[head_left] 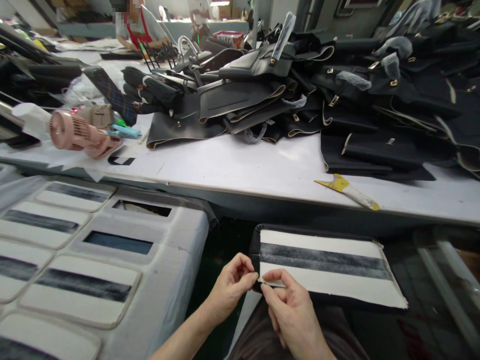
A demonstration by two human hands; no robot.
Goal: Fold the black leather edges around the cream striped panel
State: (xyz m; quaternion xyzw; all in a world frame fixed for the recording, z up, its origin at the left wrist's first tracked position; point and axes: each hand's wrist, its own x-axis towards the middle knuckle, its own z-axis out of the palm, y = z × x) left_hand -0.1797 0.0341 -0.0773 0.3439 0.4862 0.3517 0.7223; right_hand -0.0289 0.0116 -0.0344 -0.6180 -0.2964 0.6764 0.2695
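Note:
A white rectangular panel with a dark stripe (326,257) lies over a black bag piece (256,248) just above my lap. The black edge shows around its left and lower sides. Thumb and index finger of my left hand (233,284) are pinched at the lower left corner, on the black edge. Beside it, almost touching, my right hand (291,309) pinches the white panel's corner from below. What exactly lies between the fingertips is small and partly hidden. The panel's right corners stick out loosely.
At left, a plastic-covered surface (180,240) bears several similar striped panels (80,292). Ahead, the white table (232,167) carries a pile of black bag parts (247,100), a pink fan (75,132) and a yellow-and-white scraper-like tool (347,191). A person in a red apron (139,31) is farther back.

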